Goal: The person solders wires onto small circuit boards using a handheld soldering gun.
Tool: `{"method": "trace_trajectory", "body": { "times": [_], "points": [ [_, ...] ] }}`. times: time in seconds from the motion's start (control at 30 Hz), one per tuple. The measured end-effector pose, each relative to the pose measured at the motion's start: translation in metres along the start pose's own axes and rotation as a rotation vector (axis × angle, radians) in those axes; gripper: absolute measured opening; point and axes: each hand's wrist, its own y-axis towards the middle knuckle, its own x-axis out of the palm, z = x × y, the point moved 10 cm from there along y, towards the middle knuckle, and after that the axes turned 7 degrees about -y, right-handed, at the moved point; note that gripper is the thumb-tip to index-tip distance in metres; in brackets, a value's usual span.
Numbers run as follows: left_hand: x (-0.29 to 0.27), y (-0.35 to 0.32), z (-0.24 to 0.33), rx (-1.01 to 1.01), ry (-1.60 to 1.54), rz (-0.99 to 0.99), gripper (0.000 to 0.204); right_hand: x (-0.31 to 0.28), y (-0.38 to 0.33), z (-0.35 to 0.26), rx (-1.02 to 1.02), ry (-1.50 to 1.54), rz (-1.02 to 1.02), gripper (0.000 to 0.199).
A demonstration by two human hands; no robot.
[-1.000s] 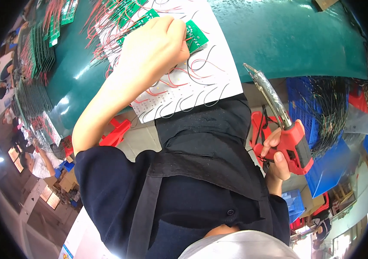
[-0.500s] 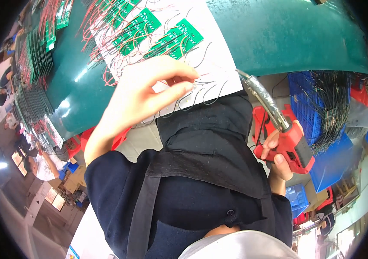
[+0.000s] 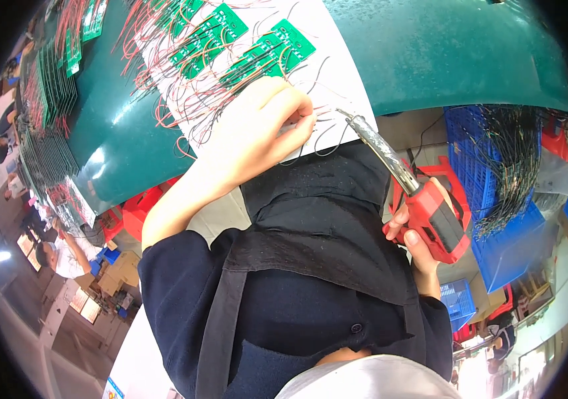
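My right grip (image 3: 421, 251) is clamped on a red-handled soldering iron (image 3: 435, 221), its tip just right of my left grip (image 3: 267, 123), whose thumb and forefinger are together, on what I cannot tell; farther, green circuit boards (image 3: 295, 50) lie on a white sheet (image 3: 339, 76) on the tabletop (image 3: 443, 63)

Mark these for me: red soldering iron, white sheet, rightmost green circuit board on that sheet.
Red soldering iron (image 3: 423, 206): head view, front of its red body.
White sheet (image 3: 342, 66): head view, bare area near its right edge.
Rightmost green circuit board (image 3: 295, 48): head view, middle of its face.
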Motion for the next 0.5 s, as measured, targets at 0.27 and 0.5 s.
{"method": "trace_trajectory", "body": {
  "times": [0.27,0.5],
  "points": [
    [-0.0015,-0.0017,-0.0047,-0.03,-0.027,0.03,0.012,-0.0028,0.0016,0.0093,0.035,-0.068,0.026,0.068],
    [-0.002,-0.0017,-0.007,-0.046,-0.043,0.029,0.012,-0.0006,0.0019,0.0071,-0.027,-0.096,0.034,0.067]
  ]
}}
